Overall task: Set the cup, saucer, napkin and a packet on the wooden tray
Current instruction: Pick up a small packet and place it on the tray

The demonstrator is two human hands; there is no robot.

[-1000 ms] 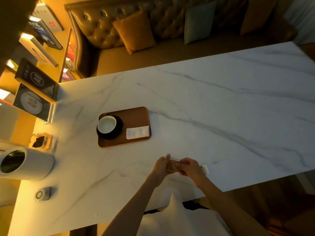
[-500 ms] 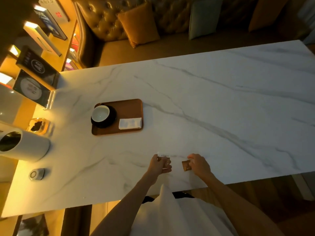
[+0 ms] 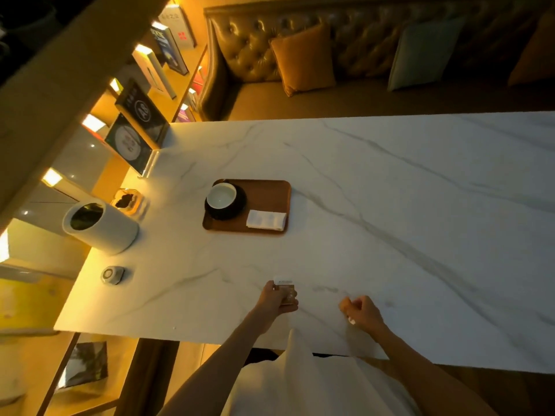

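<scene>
Packet: a small, flat brown-and-white paper packet [image 3: 286, 292] is pinched in the left hand [image 3: 277, 298], just above the near part of the white grey-veined marble tabletop [image 3: 390, 205], well apart from the tray.
Left hand: the fingers are closed around the packet's lower half, the white top edge showing above them.
Right hand [image 3: 362, 310]: it is curled into a loose fist over the table; a small pale scrap shows at its underside, but what it is cannot be told.
Packet handling: it is judged very light, thin and pliable, easily creased or torn; it is best held by the flat faces near one sealed end and laid down, not dropped.
Tray: a rounded-corner rectangular brown wooden tray [image 3: 270, 190] with a low rim and a smooth matt face lies flat on the marble.
Cup and saucer: a round white ceramic cup [image 3: 222, 196], glossy and judged fragile, stands on a round black saucer [image 3: 232, 210] at the tray's left end.
Napkin: a folded white paper napkin [image 3: 265, 220], soft and light, lies at the tray's near right corner, just beside the saucer.
Free space: bare wood is seen beyond the napkin, where the packet could be set.
</scene>
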